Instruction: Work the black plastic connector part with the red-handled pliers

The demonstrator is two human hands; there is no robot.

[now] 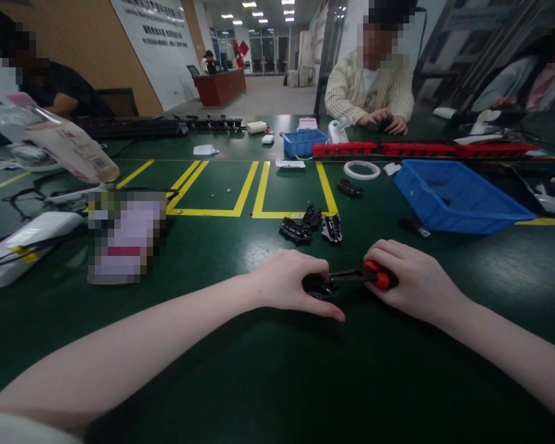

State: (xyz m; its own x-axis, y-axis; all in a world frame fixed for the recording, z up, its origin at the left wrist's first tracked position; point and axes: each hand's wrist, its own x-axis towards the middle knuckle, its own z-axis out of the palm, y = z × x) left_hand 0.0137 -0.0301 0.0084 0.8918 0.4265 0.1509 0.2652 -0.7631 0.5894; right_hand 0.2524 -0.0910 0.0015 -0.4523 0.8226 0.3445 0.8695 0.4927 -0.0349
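Note:
Between thumb and fingers, my left hand [289, 280] grips a small black plastic part [321, 287] above the green table. My right hand [409, 277] is closed around the red handles of a pair of pliers [351, 275]. The pliers' dark jaws point left and meet the edge of the black part; whether they bite on it I cannot tell. Just beyond my hands lie several similar black parts, one of them a black-and-silver piece [332, 228]. Another black piece [350, 187] rests farther back.
A blue bin [467, 200] stands at the right, with a smaller blue bin [300, 143] farther back. Near it lies a tape roll [361, 170]. Red strips [419, 150] run across the table. At left are a phone [127, 237], a white device [32, 246] and a bottle [69, 142]. A person [370, 86] sits opposite.

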